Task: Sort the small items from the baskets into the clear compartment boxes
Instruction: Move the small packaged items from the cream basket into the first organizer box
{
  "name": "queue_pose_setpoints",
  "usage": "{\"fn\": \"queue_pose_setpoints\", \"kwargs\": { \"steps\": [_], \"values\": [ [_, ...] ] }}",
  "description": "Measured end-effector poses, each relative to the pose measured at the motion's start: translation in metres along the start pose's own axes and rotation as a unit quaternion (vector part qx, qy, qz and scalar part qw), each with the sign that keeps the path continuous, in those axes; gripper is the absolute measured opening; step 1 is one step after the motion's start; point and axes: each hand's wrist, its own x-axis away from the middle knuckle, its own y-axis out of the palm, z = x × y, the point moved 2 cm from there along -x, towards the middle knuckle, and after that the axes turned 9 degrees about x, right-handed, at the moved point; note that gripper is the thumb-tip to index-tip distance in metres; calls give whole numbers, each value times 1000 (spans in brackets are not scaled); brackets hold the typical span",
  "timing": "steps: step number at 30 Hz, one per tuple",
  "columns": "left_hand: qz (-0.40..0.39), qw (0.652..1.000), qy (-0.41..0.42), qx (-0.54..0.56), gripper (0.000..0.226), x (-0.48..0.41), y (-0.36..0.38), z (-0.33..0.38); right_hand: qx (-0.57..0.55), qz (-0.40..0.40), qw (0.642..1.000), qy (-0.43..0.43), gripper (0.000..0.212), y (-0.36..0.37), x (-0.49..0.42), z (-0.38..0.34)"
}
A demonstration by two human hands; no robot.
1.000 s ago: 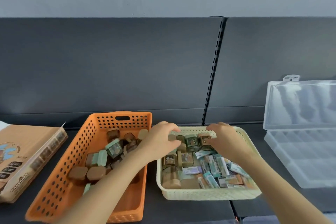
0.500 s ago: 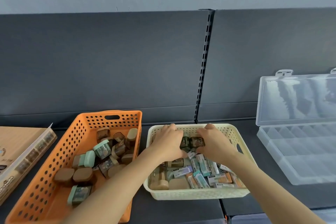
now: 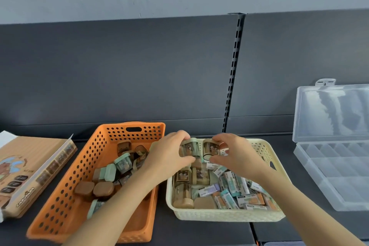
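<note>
A cream basket in the middle holds small clear jars and several wrapped erasers. Over its far end my left hand grips a small clear jar with a green lid. My right hand grips a similar jar with a tan lid right beside it. Both jars are lifted above the basket's contents. An orange basket to the left holds more small jars with brown and green lids. The clear compartment box lies open at the right, its lid standing up.
A brown cardboard display box lies at the far left. A dark panel wall with a slotted rail rises behind the baskets. Everything rests on a dark surface.
Both hands have closed on one small jar each and raised them out of the cream basket. The camera view has shifted slightly.
</note>
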Motion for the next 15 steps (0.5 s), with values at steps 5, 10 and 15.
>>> {"fn": "queue_pose_setpoints", "kwargs": {
  "steps": [5,10,15],
  "values": [
    [39,995,-72,-48,35,33,-52,-37,-27,-7,996,-79,51,12,-12,-54],
    [5,985,-156,-68,41,66,-81,-78,31,-25,978,-204,49,39,-24,-120],
    [-8,980,-191,-56,55,81,-87,-99,102,-88,959,-249,37,68,-42,-153]
  ]
}}
